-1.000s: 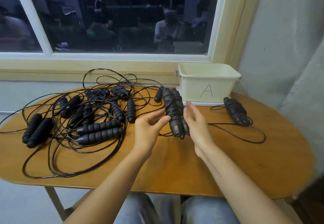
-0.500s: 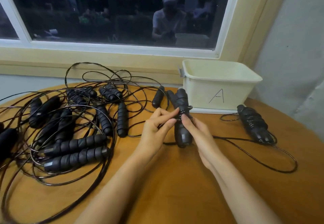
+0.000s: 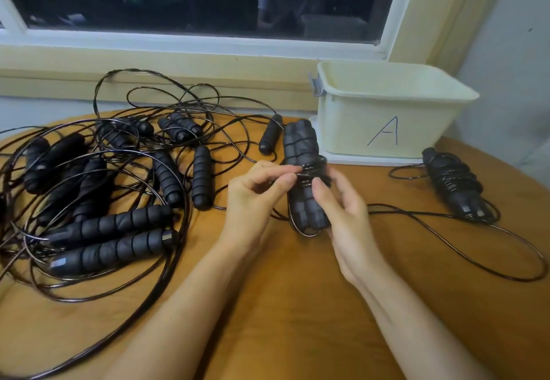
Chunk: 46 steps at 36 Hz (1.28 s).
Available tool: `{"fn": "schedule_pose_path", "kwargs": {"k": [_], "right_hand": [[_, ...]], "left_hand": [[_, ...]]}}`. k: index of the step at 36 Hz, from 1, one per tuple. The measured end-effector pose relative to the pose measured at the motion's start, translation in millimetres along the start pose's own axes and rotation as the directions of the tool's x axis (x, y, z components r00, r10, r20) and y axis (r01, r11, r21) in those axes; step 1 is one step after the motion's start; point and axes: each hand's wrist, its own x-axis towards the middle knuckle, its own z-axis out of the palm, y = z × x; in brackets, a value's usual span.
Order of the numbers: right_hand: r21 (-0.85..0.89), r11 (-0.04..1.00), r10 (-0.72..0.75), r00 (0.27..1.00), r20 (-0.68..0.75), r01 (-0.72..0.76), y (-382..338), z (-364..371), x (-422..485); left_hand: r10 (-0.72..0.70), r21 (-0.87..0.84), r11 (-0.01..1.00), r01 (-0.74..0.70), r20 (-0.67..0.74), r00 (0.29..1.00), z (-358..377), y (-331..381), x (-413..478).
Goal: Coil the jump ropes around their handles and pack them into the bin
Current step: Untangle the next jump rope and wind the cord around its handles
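Note:
A pair of black jump-rope handles (image 3: 300,153) stands upright at the table's middle, with thin black rope wound round its waist. My right hand (image 3: 345,210) grips the pair from the right side. My left hand (image 3: 256,189) pinches the rope at the coil on the left. A cream bin (image 3: 384,111) marked "A" sits behind, at the back right. Another coiled pair of handles (image 3: 452,183) lies right of the bin's front, its loose rope end looping over the table.
A tangle of several black handles and ropes (image 3: 98,189) covers the left half of the round wooden table (image 3: 297,305). A single handle (image 3: 270,138) lies just left of the held pair. A window sill and wall stand behind.
The view has moved closer and down. The held handles stay upright while my left fingers have shifted along the wound rope at their middle.

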Motion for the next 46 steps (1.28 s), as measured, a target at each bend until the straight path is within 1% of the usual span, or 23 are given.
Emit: {"fn": "schedule_pose_path", "kwargs": {"k": [2,4,8,10,12,13,15,20,23,26,28,30,32,35,39,43,45,46], "right_hand": [[0.012,1.0,0.021,1.0,0.008,-0.021,-0.1,-1.8,-0.6],[0.003,1.0,0.03,0.999,0.015,-0.03,-1.5,-4.4,-1.1],[0.004,0.998,0.06,0.997,0.058,-0.06,-4.3,-7.9,-2.1],[0.018,0.997,0.075,0.994,0.082,-0.077,-5.1,-8.8,-2.1],[0.028,0.996,0.086,0.99,0.108,-0.089,-5.3,-9.7,-2.4],[0.025,0.996,0.087,0.988,0.125,-0.091,-5.2,-9.6,-2.7],[-0.008,0.996,0.089,0.986,0.139,-0.089,-3.4,-9.3,-2.9],[-0.208,0.978,0.042,0.99,0.136,-0.013,3.4,-9.1,1.3],[-0.291,0.954,-0.041,0.992,0.115,0.074,5.0,-8.2,0.5],[-0.243,0.963,-0.099,0.992,0.078,0.116,6.0,-6.9,-1.1],[-0.194,0.973,-0.111,0.992,0.068,0.122,5.8,-7.3,-2.3],[-0.186,0.975,-0.11,0.991,0.07,0.121,5.6,-9.0,-2.1],[-0.178,0.978,-0.091,0.993,0.078,0.104,3.6,-10.9,-1.1],[-0.141,0.989,-0.026,0.996,0.091,0.039,-0.6,-15.0,1.1],[-0.092,0.995,0.045,0.989,0.141,-0.033,-5.9,-19.3,2.0],[-0.01,0.999,0.048,0.983,0.175,-0.047,-10.3,-21.8,1.2],[-0.038,0.998,0.049,0.988,0.15,-0.044,-9.0,-20.7,1.0],[-0.07,0.997,0.034,0.993,0.114,-0.026,-7.4,-20.0,1.1]], "left_hand": [[0.002,0.016,1.0,-0.002,0.01,1.0,-0.5,1.2,-1.8],[-0.047,0.006,0.999,0.048,-0.011,0.999,0.4,3.6,-3.3],[-0.255,-0.117,0.962,0.247,-0.068,0.964,2.6,4.6,-0.2],[-0.352,-0.1,0.932,0.349,-0.014,0.936,-1.5,2.4,1.3],[-0.394,-0.087,0.911,0.402,0.101,0.914,-5.4,1.1,1.5],[-0.388,-0.079,0.912,0.402,0.144,0.91,-6.7,1.0,0.7],[-0.37,-0.069,0.921,0.384,0.153,0.916,-7.6,1.5,0.0],[-0.371,-0.106,0.921,0.376,0.063,0.926,-4.7,1.5,-3.3],[-0.325,-0.054,0.945,0.323,-0.038,0.945,-0.6,2.1,-6.4],[-0.324,0.014,0.945,0.327,-0.096,0.941,1.3,2.2,-7.1],[-0.334,0.022,0.941,0.337,-0.079,0.939,0.6,2.2,-6.1],[-0.331,0.014,0.943,0.332,-0.048,0.942,-0.4,3.4,-4.9],[-0.316,0.015,0.949,0.316,-0.035,0.948,-2.3,3.7,-4.1],[-0.285,0.041,0.957,0.287,-0.029,0.958,-6.7,3.7,-3.1],[-0.266,0.043,0.963,0.266,-0.008,0.964,-7.8,5.1,-3.5],[-0.286,-0.013,0.958,0.286,0.007,0.958,-9.5,5.6,-2.7],[-0.289,-0.023,0.957,0.289,0.009,0.957,-9.3,5.7,-2.9],[-0.287,-0.029,0.958,0.287,0.005,0.958,-8.8,5.2,-3.0]]}}
